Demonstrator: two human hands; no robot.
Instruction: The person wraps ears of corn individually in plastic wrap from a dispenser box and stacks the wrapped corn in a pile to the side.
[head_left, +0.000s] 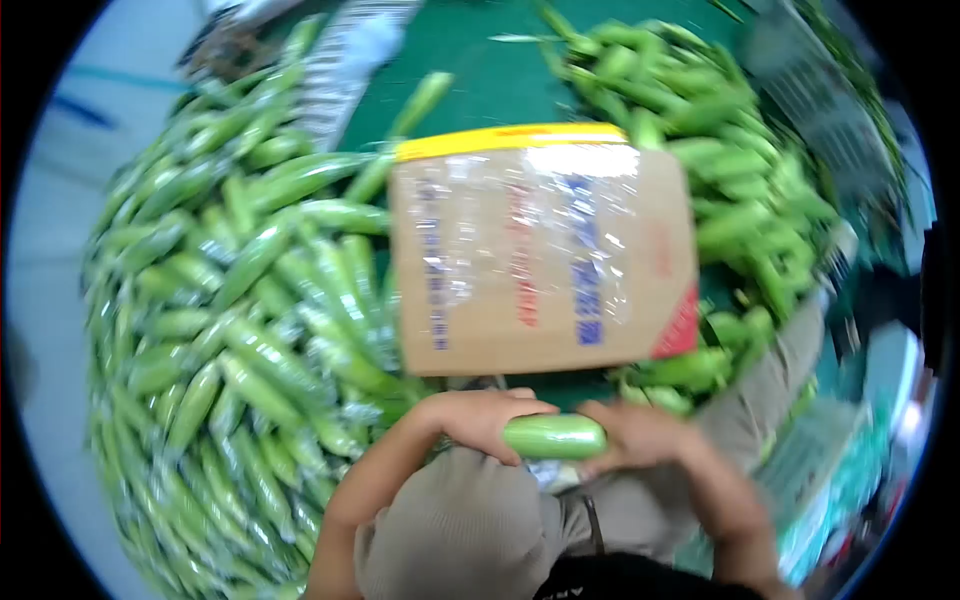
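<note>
Both my hands hold one long light-green vegetable, apparently an ear of corn in its husk [555, 437], lying sideways above my lap with a glossy surface. My left hand [482, 418] wraps its left end. My right hand [635, 437], smeared by motion, closes round the other end. Just ahead of them is a brown cardboard box [545, 260] with blue and red print and a yellow strip along its far edge. A large pile of ears wrapped in clear film [260, 340] spreads on my left. To the right of the box lies another heap of green ears [740, 190].
Under the box is a green surface [480, 70]. A grey slotted crate [825, 100] stands at the far right, with thin green leaves beside it. One ear [425, 105] lies beyond the box. Teal plastic [850, 500] is at the lower right.
</note>
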